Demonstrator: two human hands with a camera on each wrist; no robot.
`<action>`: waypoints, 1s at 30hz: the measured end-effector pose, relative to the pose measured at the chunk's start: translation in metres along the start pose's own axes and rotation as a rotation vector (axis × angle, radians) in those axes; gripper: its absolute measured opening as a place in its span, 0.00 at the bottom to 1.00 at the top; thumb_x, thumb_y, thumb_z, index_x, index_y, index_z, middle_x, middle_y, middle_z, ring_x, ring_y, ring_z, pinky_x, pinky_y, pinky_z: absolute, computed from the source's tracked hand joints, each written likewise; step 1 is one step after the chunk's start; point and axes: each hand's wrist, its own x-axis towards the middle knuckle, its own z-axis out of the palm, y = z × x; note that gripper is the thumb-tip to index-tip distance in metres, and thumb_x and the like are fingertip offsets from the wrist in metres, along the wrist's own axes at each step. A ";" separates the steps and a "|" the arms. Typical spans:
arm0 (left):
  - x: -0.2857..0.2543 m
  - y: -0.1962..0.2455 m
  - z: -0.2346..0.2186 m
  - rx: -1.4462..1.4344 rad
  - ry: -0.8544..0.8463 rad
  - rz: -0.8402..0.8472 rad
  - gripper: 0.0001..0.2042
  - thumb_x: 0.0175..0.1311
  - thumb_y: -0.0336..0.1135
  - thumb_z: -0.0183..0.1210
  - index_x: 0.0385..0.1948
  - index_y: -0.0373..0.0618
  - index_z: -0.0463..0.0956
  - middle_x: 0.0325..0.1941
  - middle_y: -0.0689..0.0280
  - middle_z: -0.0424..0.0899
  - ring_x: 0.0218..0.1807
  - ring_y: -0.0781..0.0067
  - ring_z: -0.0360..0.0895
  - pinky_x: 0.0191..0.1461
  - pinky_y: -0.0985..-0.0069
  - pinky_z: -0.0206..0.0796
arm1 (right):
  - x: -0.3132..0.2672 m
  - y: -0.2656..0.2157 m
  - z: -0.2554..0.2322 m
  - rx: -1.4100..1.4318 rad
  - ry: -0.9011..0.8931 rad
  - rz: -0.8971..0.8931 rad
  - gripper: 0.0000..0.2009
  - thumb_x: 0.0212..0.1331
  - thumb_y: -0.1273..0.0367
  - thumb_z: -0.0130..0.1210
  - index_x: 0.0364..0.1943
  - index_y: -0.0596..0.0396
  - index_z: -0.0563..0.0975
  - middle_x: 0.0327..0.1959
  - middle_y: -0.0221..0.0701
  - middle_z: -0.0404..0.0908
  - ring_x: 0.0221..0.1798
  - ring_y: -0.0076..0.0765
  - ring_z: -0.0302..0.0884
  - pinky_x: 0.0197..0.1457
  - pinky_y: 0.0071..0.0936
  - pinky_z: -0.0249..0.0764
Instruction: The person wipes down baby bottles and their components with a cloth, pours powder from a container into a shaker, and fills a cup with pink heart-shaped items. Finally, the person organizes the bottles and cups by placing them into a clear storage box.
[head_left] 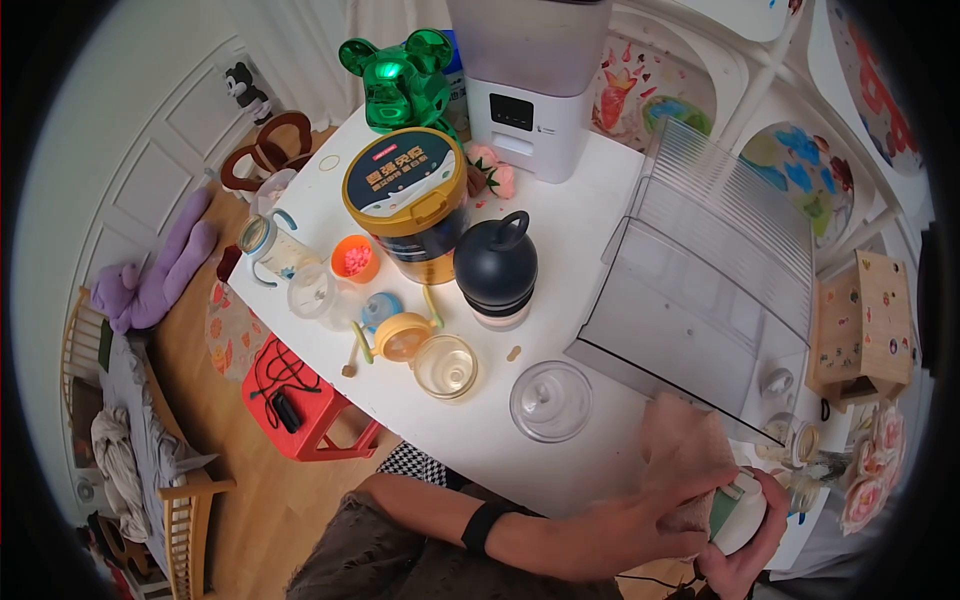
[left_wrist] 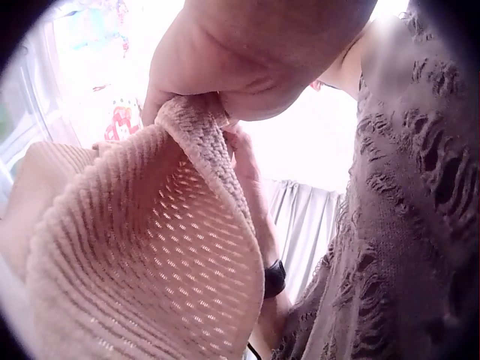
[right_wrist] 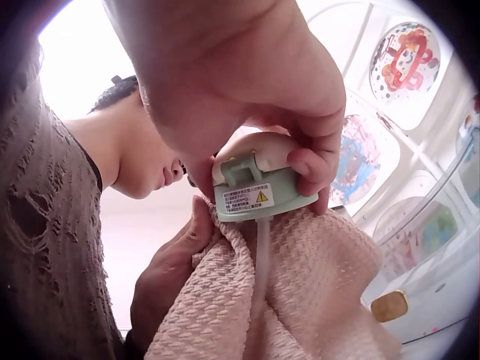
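At the table's lower right in the head view, my left hand [head_left: 615,525] grips a pink textured cloth [head_left: 685,445] against a drinking-cup lid [head_left: 737,515]. My right hand [head_left: 768,525] holds that white and green lid from the other side. In the right wrist view the lid [right_wrist: 262,191] shows a printed warning label, and a clear straw [right_wrist: 262,251] hangs from its underside in front of the cloth [right_wrist: 322,277]. Seen from the left wrist, the cloth [left_wrist: 150,240] drapes in a wide fold below the left hand [left_wrist: 240,60].
A clear container [head_left: 551,401], glass cup [head_left: 446,367], yellow-handled ring [head_left: 404,338] and dark round-topped bottle [head_left: 497,265] stand on the white table [head_left: 460,425]. Behind are a gold-lidded tub [head_left: 405,180] and a white dispenser [head_left: 525,120]. A transparent cover [head_left: 680,320] lies right.
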 end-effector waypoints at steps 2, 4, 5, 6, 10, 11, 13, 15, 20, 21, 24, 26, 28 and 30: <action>0.001 -0.002 0.000 0.000 0.034 0.045 0.06 0.65 0.28 0.60 0.40 0.41 0.75 0.80 0.47 0.47 0.74 0.42 0.62 0.65 0.59 0.71 | 0.000 0.002 0.002 0.054 0.032 0.006 0.42 0.55 0.45 0.70 0.62 0.66 0.68 0.57 0.49 0.76 0.57 0.48 0.76 0.62 0.42 0.70; 0.004 -0.002 -0.002 0.001 0.026 0.054 0.06 0.66 0.29 0.59 0.41 0.40 0.75 0.80 0.45 0.45 0.74 0.37 0.61 0.67 0.55 0.68 | -0.002 0.004 0.005 0.075 0.116 0.018 0.44 0.55 0.42 0.68 0.62 0.66 0.69 0.57 0.48 0.76 0.55 0.47 0.77 0.61 0.41 0.71; 0.004 -0.002 -0.002 0.002 0.026 0.053 0.06 0.66 0.29 0.59 0.41 0.40 0.75 0.80 0.45 0.45 0.74 0.37 0.61 0.67 0.55 0.68 | -0.001 0.003 0.005 0.076 0.116 0.018 0.44 0.55 0.42 0.68 0.62 0.66 0.69 0.57 0.48 0.76 0.55 0.47 0.77 0.61 0.41 0.71; 0.004 -0.003 -0.001 -0.053 0.013 0.028 0.07 0.65 0.29 0.60 0.41 0.40 0.75 0.79 0.44 0.49 0.71 0.37 0.63 0.66 0.55 0.69 | 0.000 0.000 0.005 0.069 0.166 0.004 0.44 0.55 0.41 0.67 0.62 0.66 0.69 0.57 0.48 0.76 0.55 0.46 0.77 0.60 0.41 0.71; 0.004 0.000 -0.004 0.002 -0.028 -0.019 0.09 0.61 0.29 0.60 0.41 0.39 0.75 0.72 0.42 0.61 0.64 0.41 0.71 0.62 0.57 0.72 | -0.001 0.000 0.006 0.211 0.282 -0.015 0.47 0.55 0.37 0.65 0.62 0.69 0.69 0.55 0.49 0.77 0.53 0.46 0.78 0.58 0.39 0.73; 0.005 -0.001 -0.005 0.039 -0.037 -0.026 0.09 0.60 0.28 0.61 0.41 0.39 0.75 0.71 0.42 0.64 0.62 0.42 0.73 0.61 0.57 0.72 | 0.001 -0.004 0.007 0.211 0.310 -0.032 0.47 0.55 0.37 0.64 0.62 0.70 0.68 0.54 0.49 0.78 0.52 0.45 0.78 0.56 0.39 0.74; 0.003 -0.006 -0.006 0.223 -0.004 0.137 0.15 0.67 0.32 0.60 0.54 0.42 0.76 0.66 0.50 0.73 0.54 0.52 0.78 0.54 0.64 0.74 | 0.004 -0.006 0.003 0.178 0.346 -0.054 0.47 0.55 0.37 0.64 0.62 0.70 0.68 0.54 0.49 0.78 0.51 0.45 0.78 0.56 0.39 0.74; 0.001 -0.008 -0.007 0.233 -0.033 0.106 0.17 0.67 0.32 0.60 0.56 0.43 0.75 0.65 0.50 0.73 0.53 0.52 0.77 0.55 0.63 0.73 | -0.002 -0.005 -0.005 0.090 0.403 -0.035 0.48 0.56 0.35 0.61 0.61 0.71 0.69 0.54 0.50 0.77 0.50 0.46 0.78 0.55 0.39 0.75; 0.005 -0.002 -0.020 0.061 -0.046 -0.083 0.12 0.63 0.27 0.57 0.48 0.43 0.75 0.56 0.50 0.74 0.48 0.51 0.78 0.51 0.62 0.74 | -0.015 0.010 -0.024 -0.080 0.664 -0.124 0.43 0.62 0.41 0.56 0.62 0.73 0.67 0.55 0.58 0.75 0.54 0.56 0.78 0.59 0.46 0.76; 0.004 -0.002 -0.022 0.120 -0.040 -0.062 0.13 0.63 0.27 0.57 0.49 0.44 0.74 0.54 0.51 0.75 0.48 0.52 0.78 0.50 0.62 0.73 | -0.016 0.014 -0.030 -0.081 0.664 -0.124 0.43 0.62 0.41 0.56 0.62 0.73 0.67 0.55 0.58 0.75 0.54 0.56 0.78 0.59 0.46 0.76; 0.004 0.005 -0.028 0.014 -0.055 -0.308 0.15 0.65 0.27 0.58 0.53 0.49 0.75 0.56 0.52 0.74 0.51 0.52 0.77 0.53 0.63 0.72 | -0.009 0.012 -0.047 0.021 0.800 -0.212 0.40 0.63 0.44 0.56 0.61 0.73 0.67 0.55 0.60 0.75 0.55 0.59 0.78 0.60 0.49 0.77; 0.005 0.006 -0.032 -0.153 -0.077 -0.571 0.16 0.67 0.29 0.59 0.55 0.53 0.76 0.62 0.52 0.73 0.55 0.50 0.76 0.57 0.65 0.72 | -0.006 0.015 -0.059 0.087 0.891 -0.273 0.38 0.63 0.46 0.56 0.61 0.73 0.67 0.55 0.60 0.75 0.56 0.61 0.78 0.60 0.51 0.78; 0.004 0.000 -0.036 -0.084 -0.178 -0.481 0.15 0.66 0.26 0.58 0.53 0.55 0.75 0.65 0.53 0.70 0.59 0.48 0.74 0.61 0.63 0.70 | -0.024 0.049 -0.084 0.075 0.821 -0.373 0.37 0.63 0.48 0.55 0.60 0.73 0.67 0.55 0.62 0.75 0.57 0.63 0.77 0.61 0.53 0.78; 0.003 -0.004 -0.035 -0.098 -0.142 -0.470 0.15 0.65 0.25 0.58 0.52 0.54 0.75 0.67 0.52 0.67 0.62 0.45 0.73 0.64 0.62 0.69 | -0.031 0.056 -0.086 0.061 0.751 -0.469 0.36 0.64 0.49 0.55 0.59 0.73 0.66 0.55 0.63 0.75 0.58 0.66 0.77 0.61 0.55 0.79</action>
